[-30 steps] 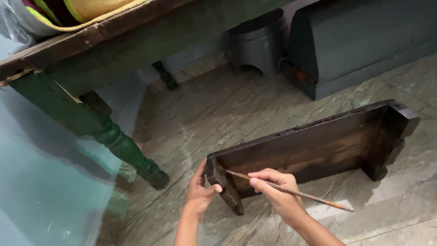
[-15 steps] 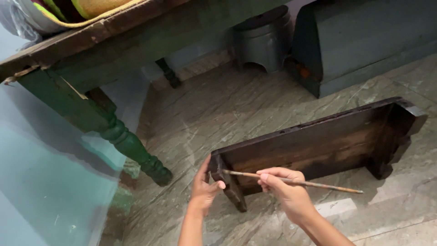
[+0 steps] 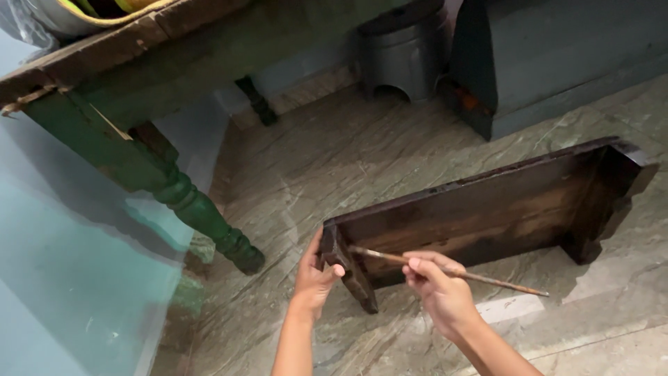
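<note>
A dark brown wooden bench lies on its side on the stone floor, its underside facing me. My left hand grips the near end leg of the bench at its left. My right hand holds a thin paintbrush like a pen. The brush tip rests against the inner face of that end leg, and its handle points right over the floor.
A green wooden table with a turned leg stands to the left. A grey round stool and a dark teal box sit at the back. A pale translucent sheet hangs at far left. The floor is greenish marble.
The brush tip has shifted slightly along the end leg and my right hand has moved a little right. The view has tilted down a bit. My left hand stays on the leg.
</note>
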